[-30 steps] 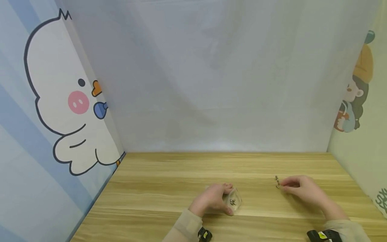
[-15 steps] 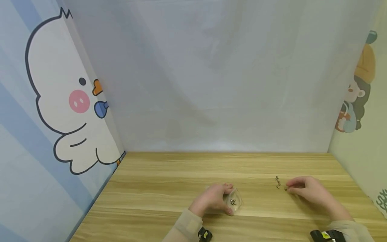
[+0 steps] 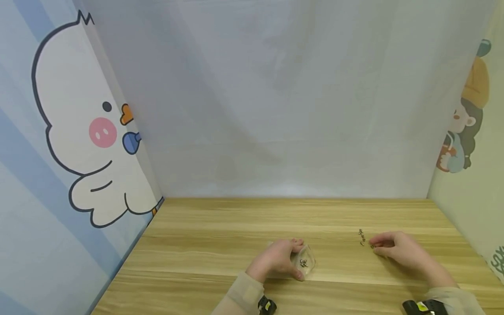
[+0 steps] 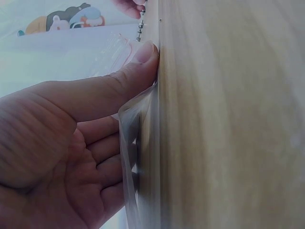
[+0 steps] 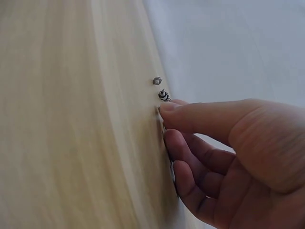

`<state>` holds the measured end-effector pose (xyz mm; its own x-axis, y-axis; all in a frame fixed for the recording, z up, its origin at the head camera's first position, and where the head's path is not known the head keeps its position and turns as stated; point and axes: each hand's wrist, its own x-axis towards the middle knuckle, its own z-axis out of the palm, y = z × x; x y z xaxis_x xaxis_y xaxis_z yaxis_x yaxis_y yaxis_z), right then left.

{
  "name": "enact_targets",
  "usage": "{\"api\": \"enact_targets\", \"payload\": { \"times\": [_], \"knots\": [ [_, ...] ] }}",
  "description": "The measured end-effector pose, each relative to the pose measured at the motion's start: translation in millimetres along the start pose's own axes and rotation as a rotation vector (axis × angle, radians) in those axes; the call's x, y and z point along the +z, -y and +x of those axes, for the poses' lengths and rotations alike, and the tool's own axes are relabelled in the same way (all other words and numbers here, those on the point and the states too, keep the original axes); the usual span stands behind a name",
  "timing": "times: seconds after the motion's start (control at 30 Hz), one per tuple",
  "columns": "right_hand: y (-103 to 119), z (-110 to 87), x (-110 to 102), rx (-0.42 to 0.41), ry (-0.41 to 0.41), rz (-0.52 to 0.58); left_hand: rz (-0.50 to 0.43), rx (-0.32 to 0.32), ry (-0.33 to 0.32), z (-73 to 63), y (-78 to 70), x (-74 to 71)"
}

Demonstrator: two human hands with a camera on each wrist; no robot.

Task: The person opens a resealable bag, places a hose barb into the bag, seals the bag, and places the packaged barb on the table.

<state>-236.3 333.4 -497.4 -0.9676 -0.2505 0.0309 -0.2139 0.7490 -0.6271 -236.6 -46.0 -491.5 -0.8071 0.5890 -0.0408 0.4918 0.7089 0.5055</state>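
Single small metal piece (image 3: 372,246) on the wood-grain table (image 3: 220,227), at the tips of the right hand (image 3: 398,248); its long axis too small to read. Right thumb and index finger bend toward each other about it; cannot tell whether they pinch it or merely flank it. Right wrist view: a dark-and-silver banded piece (image 5: 164,95) just beside the thumb tip, and a hexagonal metal piece (image 5: 157,81) beyond, near 11 o'clock of it.

From the single piece toward 10 o'clock: row of small metal pieces (image 3: 362,237), long axis close to 12-to-6 o'clock, far end leaning slightly toward 11.

Farther off, near 8 o'clock of the row: clear plastic bag (image 3: 311,259), its visible part spreading from the hand toward 3 o'clock, with a cluster of small metal pieces (image 3: 303,263) showing within. Left hand (image 3: 278,258) holds the bag between thumb and fingers, thumb at the 6 o'clock side. Red line on the bag past the thumb tip in the left wrist view.

Black device on each wrist. Pale backdrop (image 3: 275,109) at 12 o'clock; white cartoon bird (image 3: 75,92) at 10; cartoon figure in an orange hat (image 3: 472,127) at 2
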Motion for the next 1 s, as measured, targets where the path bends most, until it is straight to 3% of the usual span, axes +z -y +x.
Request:
{"api": "enact_targets", "payload": {
  "times": [1.0],
  "knots": [
    [3.6, 1.9, 2.6, 0.007, 0.013, -0.037, -0.026, -0.011, 0.000, 1.4, 3.2, 1.9]
  ]
}}
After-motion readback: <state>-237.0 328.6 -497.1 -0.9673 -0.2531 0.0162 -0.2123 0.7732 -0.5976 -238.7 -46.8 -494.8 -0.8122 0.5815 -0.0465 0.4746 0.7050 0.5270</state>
